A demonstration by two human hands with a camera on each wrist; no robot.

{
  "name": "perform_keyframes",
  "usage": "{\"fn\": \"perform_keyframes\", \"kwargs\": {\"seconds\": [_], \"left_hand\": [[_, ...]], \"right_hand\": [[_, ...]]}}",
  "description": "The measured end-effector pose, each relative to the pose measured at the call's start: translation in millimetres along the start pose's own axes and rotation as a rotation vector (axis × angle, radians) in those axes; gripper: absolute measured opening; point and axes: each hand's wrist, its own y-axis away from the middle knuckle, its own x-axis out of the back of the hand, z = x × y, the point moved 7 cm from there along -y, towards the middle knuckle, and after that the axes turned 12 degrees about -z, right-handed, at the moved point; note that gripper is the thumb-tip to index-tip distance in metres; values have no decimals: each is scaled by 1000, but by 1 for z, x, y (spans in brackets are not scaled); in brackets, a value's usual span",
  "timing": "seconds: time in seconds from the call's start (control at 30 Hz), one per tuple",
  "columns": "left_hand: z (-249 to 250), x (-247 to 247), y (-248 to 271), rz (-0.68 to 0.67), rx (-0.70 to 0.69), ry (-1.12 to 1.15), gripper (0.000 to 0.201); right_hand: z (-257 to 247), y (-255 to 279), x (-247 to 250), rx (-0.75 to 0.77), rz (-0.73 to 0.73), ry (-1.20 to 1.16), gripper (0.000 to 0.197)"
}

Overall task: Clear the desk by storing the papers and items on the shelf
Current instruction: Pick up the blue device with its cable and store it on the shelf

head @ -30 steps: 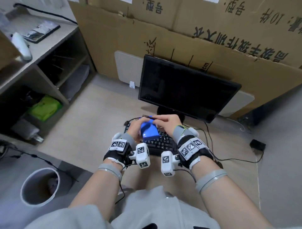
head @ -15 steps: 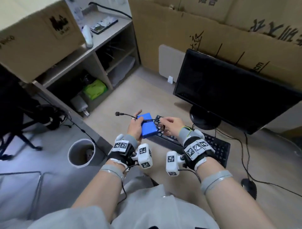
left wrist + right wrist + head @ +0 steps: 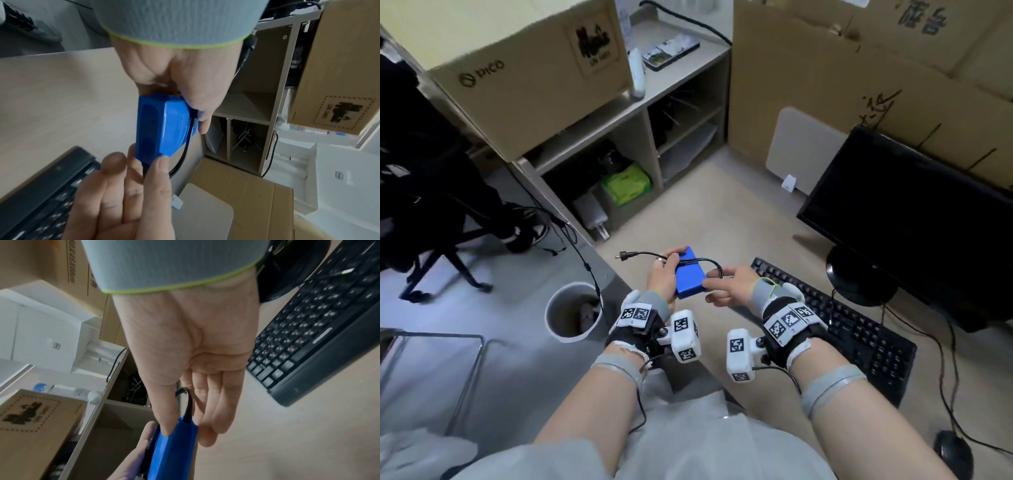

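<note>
blue battery pack (image 3: 690,274) sits in the air between both hands, above the left part of the desk (image 3: 722,212) beside the keyboard (image 3: 859,329). since half a second ago the view has swung further left: more of the shelf (image 3: 654,137) and the pico cardboard box (image 3: 534,78) shows, and the monitor (image 3: 914,219) lies nearer the right edge. the pack stays held as before. left hand (image 3: 662,277) curls round its far end, thumb pressing the black cable (image 3: 698,262) against the top. right hand (image 3: 729,286) pinches the near corner between thumb and forefinger, other fingers straight. the pack is a smooth, slightly glossy slab with bevelled ends; the thin cable loops off it to a barrel plug (image 3: 624,255). the desk is pale wood grain.
</note>
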Motion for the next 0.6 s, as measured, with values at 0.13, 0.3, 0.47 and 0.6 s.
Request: {"fn": "perform_keyframes", "kwargs": {"seconds": [0.13, 0.3, 0.47, 0.6], "left_hand": [[28, 54, -33, 12, 7, 24, 27], [64, 109, -69, -20, 25, -7, 26], [78, 145, -105, -37, 102, -178, 15], [65, 156, -132, 4, 174, -177, 26]], "right_hand": [[-18, -51, -45, -69, -13, 29, 35], [-40, -106, -92, -98, 27, 33, 36], [-62, -140, -109, -86, 104, -19, 22], [-69, -155, -98, -77, 155, -11, 16]]}}
